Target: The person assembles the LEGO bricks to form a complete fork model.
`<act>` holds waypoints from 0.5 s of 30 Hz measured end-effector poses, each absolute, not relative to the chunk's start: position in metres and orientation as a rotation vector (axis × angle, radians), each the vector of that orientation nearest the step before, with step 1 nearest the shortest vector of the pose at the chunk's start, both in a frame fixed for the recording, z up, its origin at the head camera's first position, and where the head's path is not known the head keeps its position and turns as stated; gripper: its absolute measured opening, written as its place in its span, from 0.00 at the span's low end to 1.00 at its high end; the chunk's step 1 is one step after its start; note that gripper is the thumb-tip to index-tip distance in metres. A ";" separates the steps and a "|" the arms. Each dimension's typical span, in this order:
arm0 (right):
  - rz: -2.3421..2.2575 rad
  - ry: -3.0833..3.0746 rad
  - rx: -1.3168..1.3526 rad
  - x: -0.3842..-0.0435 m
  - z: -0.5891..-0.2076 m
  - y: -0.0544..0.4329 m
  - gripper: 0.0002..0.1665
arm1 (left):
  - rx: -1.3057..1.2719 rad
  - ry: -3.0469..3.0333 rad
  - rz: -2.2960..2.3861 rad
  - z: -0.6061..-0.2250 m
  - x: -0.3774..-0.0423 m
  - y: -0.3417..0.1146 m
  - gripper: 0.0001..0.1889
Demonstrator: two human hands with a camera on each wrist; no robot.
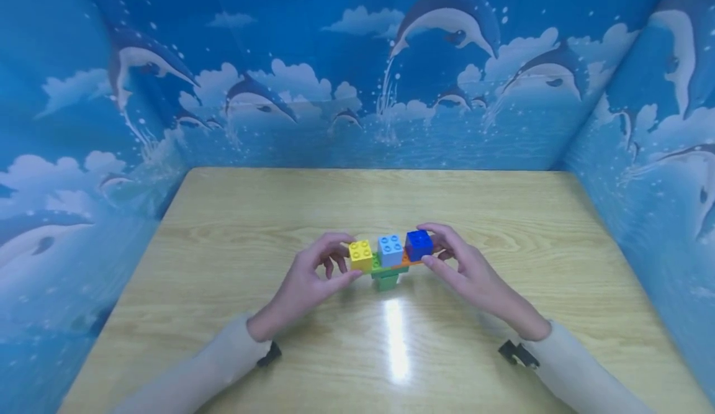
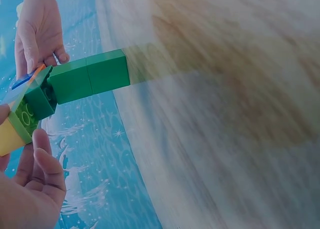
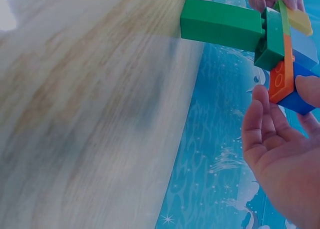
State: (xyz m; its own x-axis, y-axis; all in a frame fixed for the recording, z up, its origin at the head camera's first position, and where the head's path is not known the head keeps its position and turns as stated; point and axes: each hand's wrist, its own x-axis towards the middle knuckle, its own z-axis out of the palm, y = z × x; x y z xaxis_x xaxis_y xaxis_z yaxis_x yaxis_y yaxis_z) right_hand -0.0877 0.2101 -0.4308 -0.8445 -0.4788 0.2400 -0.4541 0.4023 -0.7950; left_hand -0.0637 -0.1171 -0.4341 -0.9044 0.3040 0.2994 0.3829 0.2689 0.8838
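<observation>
A toy-brick structure stands upright on the table. Its column is stacked green bricks, topped by a wider green brick. Above that, a lime plate and an orange plate stick out to either side. Three bricks sit along the top: yellow, light blue and dark blue. My left hand pinches the yellow brick at the left end between thumb and fingers. At the other end, my right hand pinches the dark blue brick, its thumb in front.
The wood-grain table carries a bright light reflection in front of the structure. Blue dolphin-print walls enclose the table at the back and both sides.
</observation>
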 end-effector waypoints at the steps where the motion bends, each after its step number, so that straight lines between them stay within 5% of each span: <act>1: -1.465 2.606 -0.868 -0.088 -0.431 0.210 0.31 | -0.668 -2.443 -1.727 -0.435 -0.063 -0.117 0.30; 15: -1.533 2.612 -1.011 -0.084 -0.435 0.214 0.32 | -0.821 -2.423 -1.614 -0.438 -0.067 -0.121 0.26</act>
State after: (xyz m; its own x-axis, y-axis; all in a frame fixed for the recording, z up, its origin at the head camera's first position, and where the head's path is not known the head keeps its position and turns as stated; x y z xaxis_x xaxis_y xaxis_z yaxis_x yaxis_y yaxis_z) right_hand -0.0842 0.2143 -0.4347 -0.7983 -0.4934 0.3455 -0.5422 0.3388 -0.7689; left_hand -0.0672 -0.1206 -0.4380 -0.8464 0.3712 0.3819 0.4954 0.2856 0.8204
